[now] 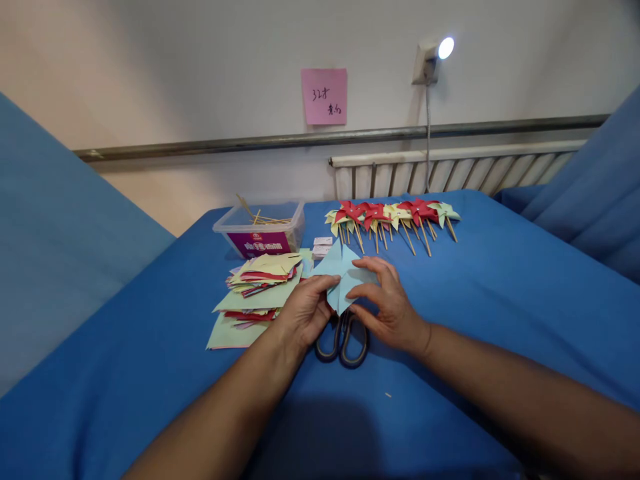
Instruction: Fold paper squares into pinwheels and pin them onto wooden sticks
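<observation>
The left hand [306,312] has its grip clamped on a light-blue paper [340,270], the thumb lying over its near left edge. The right hand [387,303] meets the same paper from the other side, thumb and fingers spread along its right part; whether that grip actually pinches the sheet I cannot tell. The paper is held up over the middle of the surface [465,393], its points fanning out and slits showing between them.

Just below it, partly hidden, lie scissors [343,347], their dark looped handles toward the person. Beside the left hand stands a layered pile of coloured paper [260,293], with larger pale-green sheets sticking out between smaller red, yellow and purple pieces. Behind the pile is a clear plastic tub [260,233] with a purple label, thin sticks [270,219] leaning inside. Small white pieces [322,247] sit just beyond the blue paper. Farther right, a row of pinwheels [393,217] (red, yellow and pale green, on wooden sticks) lies near the back edge.

On the wall are a pink note [324,97] with handwriting, a metal rail [265,142], and a socket [423,65] beside a glowing light [446,47]. Blue curtains [60,233] hang on both sides.
</observation>
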Demonstrator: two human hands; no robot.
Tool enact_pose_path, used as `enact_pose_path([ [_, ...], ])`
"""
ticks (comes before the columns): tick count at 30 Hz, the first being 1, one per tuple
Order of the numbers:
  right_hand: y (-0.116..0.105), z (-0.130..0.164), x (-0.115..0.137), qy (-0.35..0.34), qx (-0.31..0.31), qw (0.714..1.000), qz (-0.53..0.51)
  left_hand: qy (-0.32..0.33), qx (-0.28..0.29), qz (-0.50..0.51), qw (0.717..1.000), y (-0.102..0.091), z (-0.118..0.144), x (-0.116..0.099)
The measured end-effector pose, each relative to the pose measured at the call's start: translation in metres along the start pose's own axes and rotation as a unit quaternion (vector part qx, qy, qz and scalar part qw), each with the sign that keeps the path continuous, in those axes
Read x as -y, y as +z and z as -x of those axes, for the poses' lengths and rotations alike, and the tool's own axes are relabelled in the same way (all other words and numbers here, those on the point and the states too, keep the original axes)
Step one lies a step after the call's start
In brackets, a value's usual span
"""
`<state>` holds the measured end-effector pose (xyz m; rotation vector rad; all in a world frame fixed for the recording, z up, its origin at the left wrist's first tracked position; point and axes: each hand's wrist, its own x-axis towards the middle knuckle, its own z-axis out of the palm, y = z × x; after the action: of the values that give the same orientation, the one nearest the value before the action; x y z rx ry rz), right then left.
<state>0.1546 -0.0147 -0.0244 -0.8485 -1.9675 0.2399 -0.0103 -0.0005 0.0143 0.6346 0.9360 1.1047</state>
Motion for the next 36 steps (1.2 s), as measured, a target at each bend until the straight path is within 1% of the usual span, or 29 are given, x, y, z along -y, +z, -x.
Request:
enact_pose_path([
  [3, 0.001, 0.000, -0.002, 0.004, -0.013, 1.000, 0.000, -0.005, 0.003, -0.005, 1.000, 0.001, 0.001, 0.002],
  [7, 0.000, -0.002, 0.000, 0.019, -0.029, 0.999, -0.039, -0.013, 0.007, -0.014, 1.000, 0.001, 0.001, 0.005],
  [10, 0.000, -0.003, 0.001, 0.068, -0.046, 0.993, -0.080, -0.001, 0.006, -0.032, 0.999, 0.001, 0.000, 0.007],
  [13, 0.001, -0.005, -0.003, 0.125, -0.065, 0.985, -0.103, 0.006, -0.012, -0.052, 0.999, 0.001, 0.000, 0.009],
  [17, 0.004, -0.006, -0.009, 0.164, -0.073, 0.978, -0.107, 0.006, -0.024, -0.080, 0.997, 0.002, -0.001, 0.011],
  [28, 0.007, -0.006, -0.012, 0.173, -0.065, 0.977, -0.106, 0.002, -0.034, -0.129, 0.991, -0.002, -0.004, 0.015],
  [36, 0.008, -0.006, -0.013, 0.177, -0.066, 0.976, -0.108, 0.004, -0.021, -0.144, 0.989, -0.003, -0.005, 0.016],
])
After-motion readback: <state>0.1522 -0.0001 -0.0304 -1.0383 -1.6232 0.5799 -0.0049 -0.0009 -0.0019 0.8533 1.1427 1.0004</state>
